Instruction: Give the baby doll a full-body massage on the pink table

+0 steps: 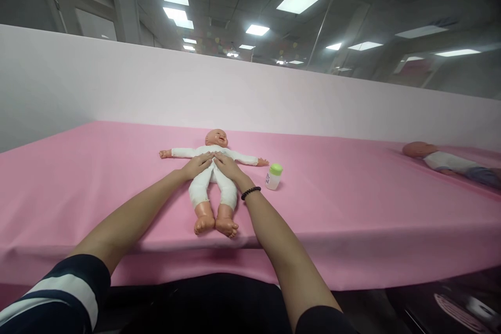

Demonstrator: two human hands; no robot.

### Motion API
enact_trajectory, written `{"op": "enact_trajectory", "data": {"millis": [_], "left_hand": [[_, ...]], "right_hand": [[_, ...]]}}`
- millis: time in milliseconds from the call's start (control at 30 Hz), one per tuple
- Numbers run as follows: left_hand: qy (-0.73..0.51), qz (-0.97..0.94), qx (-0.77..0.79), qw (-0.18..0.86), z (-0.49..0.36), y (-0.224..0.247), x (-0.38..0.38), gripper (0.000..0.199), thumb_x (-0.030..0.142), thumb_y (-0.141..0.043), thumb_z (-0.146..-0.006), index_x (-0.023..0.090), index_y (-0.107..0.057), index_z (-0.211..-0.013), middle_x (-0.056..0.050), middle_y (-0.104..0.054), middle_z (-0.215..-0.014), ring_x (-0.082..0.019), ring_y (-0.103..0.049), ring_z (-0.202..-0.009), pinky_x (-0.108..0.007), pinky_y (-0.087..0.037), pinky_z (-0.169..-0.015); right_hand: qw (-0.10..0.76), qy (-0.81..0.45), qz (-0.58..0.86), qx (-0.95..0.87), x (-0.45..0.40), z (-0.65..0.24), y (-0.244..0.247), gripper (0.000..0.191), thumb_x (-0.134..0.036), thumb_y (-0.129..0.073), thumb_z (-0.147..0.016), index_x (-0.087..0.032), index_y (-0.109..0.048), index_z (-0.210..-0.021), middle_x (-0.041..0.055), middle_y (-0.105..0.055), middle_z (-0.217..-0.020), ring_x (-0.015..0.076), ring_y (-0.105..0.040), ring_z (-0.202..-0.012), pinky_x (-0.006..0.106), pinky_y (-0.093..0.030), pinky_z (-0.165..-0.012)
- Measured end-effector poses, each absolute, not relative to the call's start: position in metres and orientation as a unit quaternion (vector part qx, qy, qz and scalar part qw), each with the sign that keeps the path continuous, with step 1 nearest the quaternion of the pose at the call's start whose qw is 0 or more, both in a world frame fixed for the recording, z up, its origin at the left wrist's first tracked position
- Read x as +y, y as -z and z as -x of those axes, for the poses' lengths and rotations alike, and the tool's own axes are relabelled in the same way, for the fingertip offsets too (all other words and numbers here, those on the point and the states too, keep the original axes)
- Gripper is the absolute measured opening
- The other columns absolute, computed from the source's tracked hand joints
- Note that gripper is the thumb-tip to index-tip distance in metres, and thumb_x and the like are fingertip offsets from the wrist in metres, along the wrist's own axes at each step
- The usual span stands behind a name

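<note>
Our left hand (pixel 198 165) and right hand (pixel 229 166) lie open, palms down and gripping nothing, on the belly of a baby doll (pixel 207 190) in a white bodysuit, face-up on a pink-covered table (pixel 97 193). Near our right wrist stands a green-capped baby bottle (pixel 273 176); a second doll (pixel 442 160) lies well off to the right.
</note>
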State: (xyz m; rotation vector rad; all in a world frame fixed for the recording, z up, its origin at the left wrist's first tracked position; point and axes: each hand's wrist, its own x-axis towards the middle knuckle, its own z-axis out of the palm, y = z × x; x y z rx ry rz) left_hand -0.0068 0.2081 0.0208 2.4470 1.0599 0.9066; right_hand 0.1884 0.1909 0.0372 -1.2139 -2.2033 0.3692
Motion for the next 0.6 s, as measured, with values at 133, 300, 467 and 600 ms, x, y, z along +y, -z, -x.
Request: {"op": "enact_trajectory", "data": {"millis": [133, 300, 467, 600], "left_hand": [[-0.266, -0.863, 0.395, 0.170, 0.010, -0.014, 0.222, 0.076, 0.057, -0.025, -0.101, 0.012, -0.034, -0.162, -0.009, -0.024, -0.170, -0.024, -0.018, -0.159, -0.042, -0.011, -0.131], [-0.252, -0.861, 0.418, 0.142, 0.011, -0.007, 0.234, 0.069, 0.054, -0.029, -0.103, 0.017, -0.036, -0.160, -0.011, -0.024, -0.170, -0.030, -0.009, -0.160, -0.053, -0.009, -0.130], [-0.273, -0.814, 0.501, 0.114, 0.008, -0.012, 0.221, 0.062, 0.049, -0.029, -0.103, 0.010, -0.049, -0.147, -0.021, -0.040, -0.162, -0.034, -0.030, -0.154, -0.049, -0.032, -0.122], [-0.294, -0.800, 0.521, 0.033, 0.006, -0.022, 0.202, 0.044, 0.047, -0.034, -0.101, 0.018, -0.068, -0.103, -0.014, -0.076, -0.105, -0.030, -0.070, -0.100, -0.042, -0.051, -0.091]], "right_hand": [[0.211, -0.164, 0.502, -0.822, 0.197, -0.190, -0.037, 0.061, -0.037, -0.031, -0.107, -0.018, -0.029, -0.165, 0.0046, -0.014, -0.172, 0.0222, -0.007, -0.161, 0.046, -0.005, -0.131], [0.204, -0.176, 0.565, -0.780, 0.196, -0.188, -0.040, 0.072, -0.049, -0.031, -0.106, -0.015, -0.015, -0.168, 0.0047, -0.003, -0.173, 0.0242, 0.000, -0.161, 0.048, -0.002, -0.130], [0.243, -0.148, 0.600, -0.747, 0.184, -0.186, -0.044, 0.081, -0.054, -0.039, -0.105, 0.001, -0.026, -0.162, 0.0199, -0.023, -0.168, 0.0289, -0.024, -0.157, 0.038, -0.023, -0.126], [0.248, -0.042, 0.627, -0.738, 0.172, -0.185, -0.052, 0.056, -0.048, -0.043, -0.105, -0.004, -0.072, -0.121, 0.0241, -0.070, -0.122, 0.0317, -0.066, -0.117, 0.036, -0.046, -0.101]]}}
